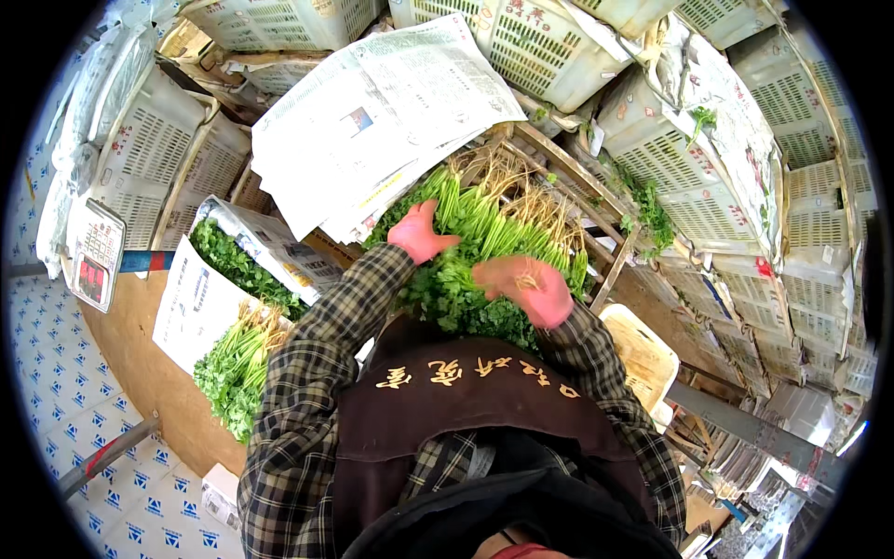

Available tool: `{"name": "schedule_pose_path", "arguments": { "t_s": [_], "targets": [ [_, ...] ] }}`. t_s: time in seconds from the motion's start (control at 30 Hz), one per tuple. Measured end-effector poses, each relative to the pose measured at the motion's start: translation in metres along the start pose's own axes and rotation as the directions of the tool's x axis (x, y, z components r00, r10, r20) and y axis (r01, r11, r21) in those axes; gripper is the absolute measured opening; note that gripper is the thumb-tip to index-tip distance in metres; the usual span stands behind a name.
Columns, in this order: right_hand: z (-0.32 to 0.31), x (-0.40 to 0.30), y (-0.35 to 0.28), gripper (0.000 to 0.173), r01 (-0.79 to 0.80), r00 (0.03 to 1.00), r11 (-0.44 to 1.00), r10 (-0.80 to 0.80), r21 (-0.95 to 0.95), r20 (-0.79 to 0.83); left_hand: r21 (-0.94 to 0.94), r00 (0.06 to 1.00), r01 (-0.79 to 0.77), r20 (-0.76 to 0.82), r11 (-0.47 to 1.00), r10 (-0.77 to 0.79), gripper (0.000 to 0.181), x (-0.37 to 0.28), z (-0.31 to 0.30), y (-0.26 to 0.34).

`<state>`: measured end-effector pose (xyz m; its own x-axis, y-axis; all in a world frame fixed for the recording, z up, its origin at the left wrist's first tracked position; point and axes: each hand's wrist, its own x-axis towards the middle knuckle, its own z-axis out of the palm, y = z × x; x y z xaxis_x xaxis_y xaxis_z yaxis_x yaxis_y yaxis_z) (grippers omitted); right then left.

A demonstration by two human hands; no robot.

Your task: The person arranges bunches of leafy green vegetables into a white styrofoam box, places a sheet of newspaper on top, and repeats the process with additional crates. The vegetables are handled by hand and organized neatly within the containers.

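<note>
A broad heap of leafy green herbs with roots point(496, 230), like coriander, lies before me, roots towards the far right and leaves towards my apron. My left hand point(421, 233), in a pink glove, rests on the heap's left side with thumb and fingers apart. My right hand point(527, 286), also gloved in pink and blurred, is over the right part of the leaves; whether it grips any stems cannot be told. Sheets of newspaper point(384, 112) lie just beyond my left hand. More herbs point(241, 363) lie at the left, partly on newspaper.
Slatted plastic crates point(538, 49) stand stacked behind and along the right. A wooden frame point(607, 202) edges the heap. At the left are a digital scale display point(98, 255) and a metal bar point(108, 454). A pale plastic stool or tray point(639, 353) is near my right elbow.
</note>
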<state>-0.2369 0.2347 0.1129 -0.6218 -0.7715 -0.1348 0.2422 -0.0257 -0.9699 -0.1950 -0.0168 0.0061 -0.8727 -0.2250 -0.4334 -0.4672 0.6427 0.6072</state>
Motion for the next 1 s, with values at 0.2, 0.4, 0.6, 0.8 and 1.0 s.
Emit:
{"name": "schedule_pose_path", "arguments": {
  "t_s": [0.2, 0.4, 0.6, 0.8, 1.0],
  "targets": [
    [-0.035, -0.019, -0.005, 0.023, 0.211, 0.944, 0.973, -0.227, -0.092, -0.238, -0.138, 0.953, -0.274, -0.172, 0.952, 0.249, 0.070, 0.008, -0.023, -0.009],
    [-0.065, -0.048, 0.030, 0.022, 0.252, 0.862, 0.961, -0.171, 0.111, -0.478, -0.279, 0.965, -0.251, 0.000, 0.927, 0.261, 0.069, 0.017, -0.033, -0.014],
    [-0.069, -0.056, 0.043, 0.034, 0.255, 0.670, 0.947, -0.025, 0.198, -0.742, -0.743, 0.999, -0.005, 0.029, 0.669, 0.041, 0.095, 0.028, -0.012, 0.000],
    [-0.082, -0.059, 0.049, 0.037, 0.288, 0.567, 0.945, -0.038, 0.155, -0.823, -0.513, 0.955, -0.163, 0.133, 0.843, 0.265, 0.099, 0.025, -0.020, 0.001],
    [-0.089, -0.057, 0.074, 0.037, 0.255, 0.495, 0.960, -0.029, 0.113, -0.868, -0.716, 0.965, -0.225, -0.070, 0.661, 0.253, 0.073, 0.007, -0.058, 0.022]
  ]
}}
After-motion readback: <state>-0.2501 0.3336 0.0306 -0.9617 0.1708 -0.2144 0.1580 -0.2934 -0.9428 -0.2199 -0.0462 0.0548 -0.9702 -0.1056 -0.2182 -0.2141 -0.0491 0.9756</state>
